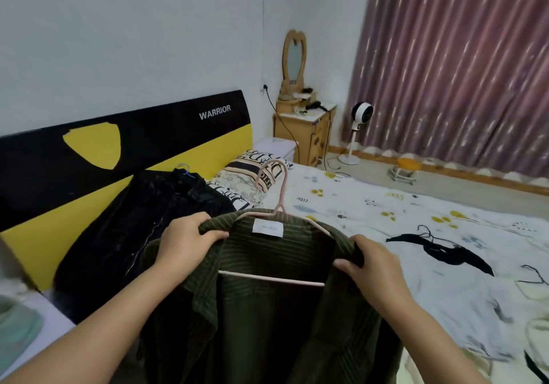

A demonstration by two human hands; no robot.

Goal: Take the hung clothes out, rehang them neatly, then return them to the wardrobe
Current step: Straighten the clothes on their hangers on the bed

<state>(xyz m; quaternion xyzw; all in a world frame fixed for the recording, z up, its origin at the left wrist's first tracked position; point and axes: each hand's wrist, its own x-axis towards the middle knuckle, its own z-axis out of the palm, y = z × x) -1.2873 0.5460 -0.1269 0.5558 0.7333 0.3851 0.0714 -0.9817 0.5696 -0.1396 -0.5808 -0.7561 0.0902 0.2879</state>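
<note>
left hand and right hand each with fingers curled gripping a shoulder of the green corduroy shirt on a pink hanger, held up over the bed, black jacket left of shirt

Two hangers: one pink hanger, one blue hanger (only its hook shows). Two dark garments: green shirt, black jacket. One pillow, one fan, one mirror, perhaps one stool.
</note>
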